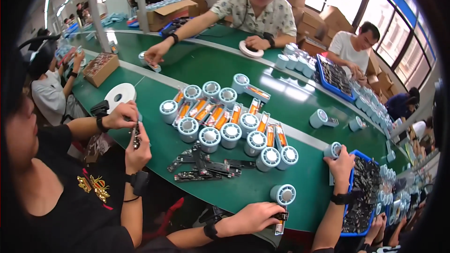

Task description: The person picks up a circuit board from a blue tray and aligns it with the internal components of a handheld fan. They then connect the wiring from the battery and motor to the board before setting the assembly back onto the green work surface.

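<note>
My left hand (251, 219), at the near table edge, pinches a small black circuit board (281, 216) over the open handle of a light-blue handheld fan (283, 194). An orange strip shows in that handle below my fingers. Further right, my right hand (341, 165) is closed around another light-blue fan (333, 149) beside the metal strip; the palm hides much of its handle. Ahead of my left hand lies a loose pile of black circuit boards (201, 165). Behind the pile stand several light-blue fans (209, 136), their open handles showing orange battery cells.
A blue tray (355, 232) full of circuit boards sits right of my right arm. To my left, a co-worker's hands (136, 152) hold a part near a white tape roll (120, 97). Across the green belt (201, 61), another person reaches for a fan. More fans (318, 118) rest on the belt.
</note>
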`<state>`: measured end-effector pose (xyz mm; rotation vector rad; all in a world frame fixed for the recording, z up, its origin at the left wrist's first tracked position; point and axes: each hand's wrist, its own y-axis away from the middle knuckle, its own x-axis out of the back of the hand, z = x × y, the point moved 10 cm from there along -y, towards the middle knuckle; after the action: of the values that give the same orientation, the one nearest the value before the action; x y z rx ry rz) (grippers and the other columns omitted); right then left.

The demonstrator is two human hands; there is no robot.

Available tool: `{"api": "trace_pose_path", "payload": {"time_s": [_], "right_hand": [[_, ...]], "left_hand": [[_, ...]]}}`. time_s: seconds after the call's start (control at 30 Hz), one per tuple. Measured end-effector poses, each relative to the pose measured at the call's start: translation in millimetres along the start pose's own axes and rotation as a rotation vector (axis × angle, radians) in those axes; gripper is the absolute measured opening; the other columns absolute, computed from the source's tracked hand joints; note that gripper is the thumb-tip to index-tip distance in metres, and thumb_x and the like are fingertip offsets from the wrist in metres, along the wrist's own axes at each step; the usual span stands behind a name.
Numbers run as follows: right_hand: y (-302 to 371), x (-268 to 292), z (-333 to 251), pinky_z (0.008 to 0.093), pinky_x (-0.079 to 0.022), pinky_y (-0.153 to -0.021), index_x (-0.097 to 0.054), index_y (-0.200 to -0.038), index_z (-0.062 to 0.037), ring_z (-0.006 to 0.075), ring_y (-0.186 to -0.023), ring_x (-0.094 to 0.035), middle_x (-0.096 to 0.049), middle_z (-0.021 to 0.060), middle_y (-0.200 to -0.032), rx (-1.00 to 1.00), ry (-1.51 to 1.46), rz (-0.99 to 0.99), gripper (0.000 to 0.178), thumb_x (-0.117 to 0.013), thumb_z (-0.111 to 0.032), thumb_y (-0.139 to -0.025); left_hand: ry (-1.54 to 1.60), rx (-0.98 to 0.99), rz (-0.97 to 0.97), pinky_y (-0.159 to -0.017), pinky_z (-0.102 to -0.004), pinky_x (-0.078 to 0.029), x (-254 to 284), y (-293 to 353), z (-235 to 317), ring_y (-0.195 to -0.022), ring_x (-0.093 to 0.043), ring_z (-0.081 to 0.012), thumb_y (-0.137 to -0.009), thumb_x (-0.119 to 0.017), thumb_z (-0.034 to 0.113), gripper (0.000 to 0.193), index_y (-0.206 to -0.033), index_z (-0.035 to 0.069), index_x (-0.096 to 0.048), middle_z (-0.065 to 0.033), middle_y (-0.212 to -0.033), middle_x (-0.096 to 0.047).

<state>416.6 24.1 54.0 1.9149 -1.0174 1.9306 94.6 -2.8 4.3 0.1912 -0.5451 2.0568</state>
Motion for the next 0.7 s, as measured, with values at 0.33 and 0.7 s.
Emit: {"api": "trace_pose_path", "payload": {"time_s": [0.33,0.7], "right_hand": [[-17.4,-16.5,-22.9,0.0528,-0.054,-0.074,-0.055,-0.117,-0.0013,0.0450,-0.090,-0.071,-0.072,0.0232,-0.091,0.025,-0.193,0.078,0.060,-0.086,-0.027,-0.073],[-15.9,-32.4,-138.3,0.0452,-0.056,-0.082,-0.057,-0.121,0.0005,0.0411,-0.091,-0.071,-0.073,0.0230,-0.097,0.284,-0.161,-0.263,0.052,-0.078,-0.027,-0.082]], "left_hand": [[-0.014,0.004,-0.041,-0.084,-0.0431,-0.054,-3.8,1.8,-3.4,-0.100,-0.067,-0.0352,-0.093,-0.070,0.018,0.031,-0.121,0.006,-0.061,-0.0127,-0.109,-0.068],[-0.050,0.063,-0.075,-0.084,-0.0401,-0.056,-6.6,-8.7,-2.7,-0.099,-0.069,-0.0351,-0.092,-0.073,0.016,0.030,-0.119,0.006,-0.065,-0.0133,-0.109,-0.071]]}}
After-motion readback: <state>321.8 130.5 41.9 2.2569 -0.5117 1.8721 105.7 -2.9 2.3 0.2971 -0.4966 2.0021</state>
